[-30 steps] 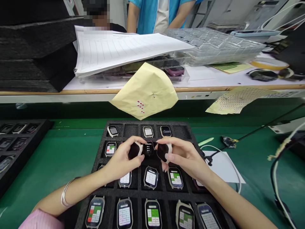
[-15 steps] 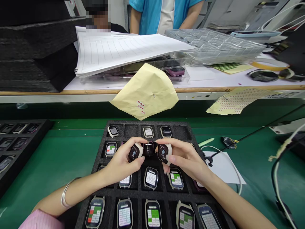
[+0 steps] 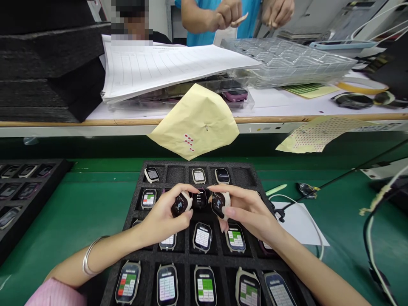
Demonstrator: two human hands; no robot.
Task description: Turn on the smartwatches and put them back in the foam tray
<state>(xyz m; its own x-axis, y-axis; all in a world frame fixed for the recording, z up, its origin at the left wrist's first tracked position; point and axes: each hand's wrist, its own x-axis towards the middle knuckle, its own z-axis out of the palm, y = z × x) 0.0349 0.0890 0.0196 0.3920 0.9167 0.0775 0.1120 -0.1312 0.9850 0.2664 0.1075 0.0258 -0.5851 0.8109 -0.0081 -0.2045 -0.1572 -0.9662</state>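
Note:
My left hand (image 3: 170,208) is closed around a smartwatch (image 3: 180,205) with a pale case, its dark screen tilted to the right. Another pale-cased smartwatch (image 3: 218,204) is gripped between the thumb and fingers of my right hand (image 3: 244,208). Between the two, a dark watch (image 3: 199,198) with lines of white text on its screen sits in the foam tray (image 3: 219,258). Below my hands, the tray's pockets hold several more watches, such as one with a green and white grid (image 3: 205,285) and one with a white grid (image 3: 202,236).
A second foam tray (image 3: 65,170) with watches lies at the left. Yellow paper (image 3: 197,123) hangs from the shelf edge, under printed sheets (image 3: 172,63) and clear plastic trays (image 3: 287,59). Cables and white paper (image 3: 301,223) lie at the right. A person's hands (image 3: 228,15) show behind the shelf.
The person behind the shelf has raised both hands in front of the blue shirt. My hands and the two watches in them have hardly moved.

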